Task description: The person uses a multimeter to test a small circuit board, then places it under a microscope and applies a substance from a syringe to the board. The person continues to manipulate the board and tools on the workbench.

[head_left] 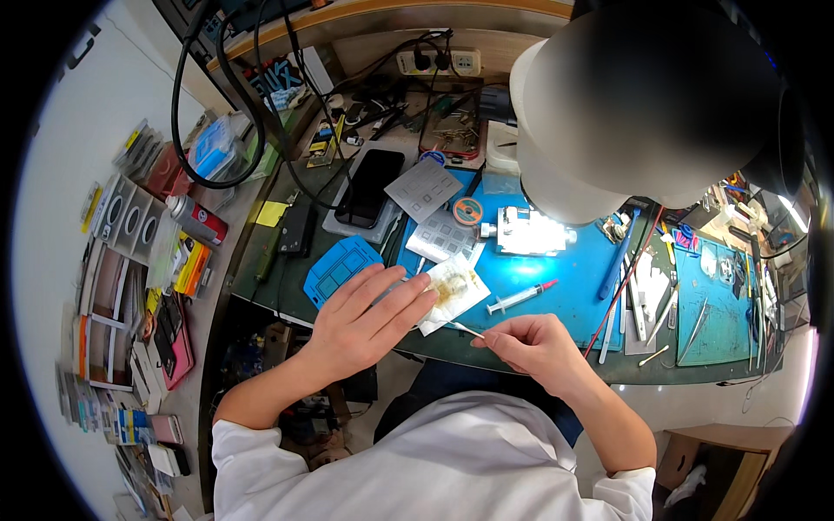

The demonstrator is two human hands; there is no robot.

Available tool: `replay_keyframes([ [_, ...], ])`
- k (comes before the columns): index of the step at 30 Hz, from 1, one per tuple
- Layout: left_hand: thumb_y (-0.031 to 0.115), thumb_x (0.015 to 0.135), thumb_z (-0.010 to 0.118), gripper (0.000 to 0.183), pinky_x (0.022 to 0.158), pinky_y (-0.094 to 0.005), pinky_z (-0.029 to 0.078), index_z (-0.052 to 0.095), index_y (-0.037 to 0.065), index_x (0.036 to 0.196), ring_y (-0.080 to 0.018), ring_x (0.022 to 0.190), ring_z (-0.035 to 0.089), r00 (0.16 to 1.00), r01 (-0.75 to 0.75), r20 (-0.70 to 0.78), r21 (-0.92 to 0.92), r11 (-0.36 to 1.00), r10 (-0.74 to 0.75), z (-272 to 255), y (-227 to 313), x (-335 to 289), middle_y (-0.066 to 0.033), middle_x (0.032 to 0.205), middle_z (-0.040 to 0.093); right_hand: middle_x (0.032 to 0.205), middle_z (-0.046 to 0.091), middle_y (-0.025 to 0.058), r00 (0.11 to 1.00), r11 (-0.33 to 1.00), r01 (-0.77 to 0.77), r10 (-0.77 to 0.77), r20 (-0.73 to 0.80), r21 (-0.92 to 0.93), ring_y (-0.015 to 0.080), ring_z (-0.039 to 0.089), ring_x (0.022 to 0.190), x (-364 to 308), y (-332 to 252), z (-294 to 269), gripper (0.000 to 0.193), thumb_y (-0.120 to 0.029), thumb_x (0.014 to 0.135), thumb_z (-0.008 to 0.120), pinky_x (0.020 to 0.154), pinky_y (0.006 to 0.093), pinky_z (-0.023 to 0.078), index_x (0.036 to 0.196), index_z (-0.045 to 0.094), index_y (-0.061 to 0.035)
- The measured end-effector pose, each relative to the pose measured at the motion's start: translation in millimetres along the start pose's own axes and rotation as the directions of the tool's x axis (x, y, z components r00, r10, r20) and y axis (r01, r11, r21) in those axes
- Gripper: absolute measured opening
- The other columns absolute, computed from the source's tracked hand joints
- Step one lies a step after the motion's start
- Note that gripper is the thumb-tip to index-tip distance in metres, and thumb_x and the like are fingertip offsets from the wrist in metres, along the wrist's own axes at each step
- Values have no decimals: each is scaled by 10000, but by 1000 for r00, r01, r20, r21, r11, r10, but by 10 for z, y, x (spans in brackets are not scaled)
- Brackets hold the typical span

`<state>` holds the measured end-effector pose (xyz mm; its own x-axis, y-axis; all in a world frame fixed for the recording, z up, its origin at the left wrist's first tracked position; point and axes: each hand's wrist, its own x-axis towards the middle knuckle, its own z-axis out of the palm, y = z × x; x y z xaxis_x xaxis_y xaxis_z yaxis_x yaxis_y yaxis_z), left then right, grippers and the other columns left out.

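Observation:
My left hand [365,314] lies flat with its fingers stretched out, the tips at the left edge of a folded white wipe [460,293] with brown stains. Between the thumb and forefinger of my right hand [540,352] is a thin white cotton swab [469,330], its tip by the lower edge of the wipe. Beyond the wipe, on the blue mat [556,326], a metal clamp fixture [528,233] sits under bright light. A syringe [519,299] with a pink tip lies in front of it. Whatever the fixture holds is lost in glare.
A large pale microscope-like housing [573,130] blocks the upper right. Metal stencils [423,188], a black phone [372,186] and a blue slotted tray [334,267] lie leftward. Tweezers [693,330] rest on the right-hand mat. A black cable [178,113] loops at upper left.

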<state>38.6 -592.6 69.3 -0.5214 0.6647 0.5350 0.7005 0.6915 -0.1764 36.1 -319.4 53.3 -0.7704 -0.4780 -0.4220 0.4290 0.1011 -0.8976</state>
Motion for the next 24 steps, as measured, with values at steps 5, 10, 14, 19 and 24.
replay_keyframes([
  [5, 102, 795, 696, 399, 960, -422, 532, 692, 79, 1193, -270, 1124, 634, 1000, 3, 2, 2, 1000, -3, 8, 3, 6, -81, 1262, 667, 801, 650, -31, 1000, 1000, -12, 12, 14, 11, 24, 480, 685, 5, 21, -21, 249, -182, 978, 635, 586, 201, 381, 1037, 760, 25],
  [10, 81, 791, 700, 424, 961, -419, 531, 683, 82, 1215, -275, 1128, 633, 999, 39, -3, -36, 999, -39, 49, -42, -9, -75, 1269, 662, 753, 606, -54, 1000, 1000, -13, 13, 8, 15, 24, 456, 662, -10, -10, -55, 242, -181, 986, 636, 582, 205, 374, 1042, 755, 22],
  [14, 54, 777, 753, 537, 965, -424, 519, 621, 67, 1298, -320, 1131, 623, 959, 267, 4, -331, 905, -282, 238, -57, -96, -92, 1281, 646, 813, 618, -24, 946, 961, 199, -240, -219, -191, 47, 486, 688, -16, -2, -252, 179, -143, 971, 657, 602, 225, 395, 1024, 749, 1],
  [19, 44, 799, 779, 537, 961, -407, 487, 581, 36, 1298, -366, 1109, 603, 832, 452, 86, -680, 578, -549, 434, 143, -7, -155, 1262, 613, 869, 614, 79, 530, 482, 137, -774, -347, -866, 205, 604, 727, 134, -119, -697, 107, -66, 898, 710, 625, 311, 468, 997, 745, -48],
  [24, 117, 833, 768, 508, 927, -385, 492, 576, 26, 1294, -333, 1071, 615, 779, 461, 101, -762, 456, -619, 655, 233, 46, -176, 1222, 604, 871, 608, 84, 516, 177, 154, -853, -74, -972, 260, 649, 809, 347, -31, -870, 145, -12, 812, 717, 693, 356, 531, 952, 723, -51],
])
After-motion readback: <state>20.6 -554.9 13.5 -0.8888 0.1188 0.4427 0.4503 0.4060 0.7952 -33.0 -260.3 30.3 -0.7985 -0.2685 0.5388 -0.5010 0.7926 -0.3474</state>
